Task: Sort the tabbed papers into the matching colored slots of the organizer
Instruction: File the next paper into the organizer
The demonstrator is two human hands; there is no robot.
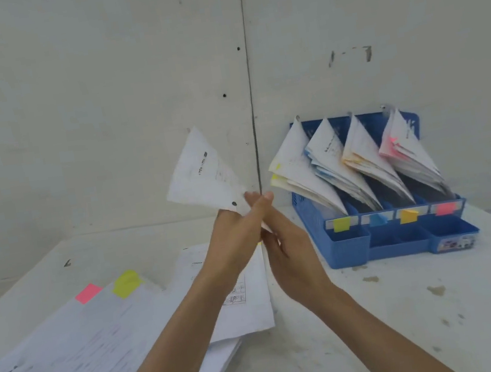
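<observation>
l hand (236, 238) + r hand (293, 258) both pinch folded paper (204, 173) at low corner; sheet points up-left, blue organizer (347, 250) lies right, nearer r hand. tab colour unseen.

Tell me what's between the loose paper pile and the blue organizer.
Head view: the left hand and right hand, holding one sheet up; beneath them a bare strip of table.

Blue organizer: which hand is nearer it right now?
Right. The right hand is just left of the blue organizer, near its front-left corner. The left hand is farther left, above the paper stack; both hold the raised sheet.
</observation>
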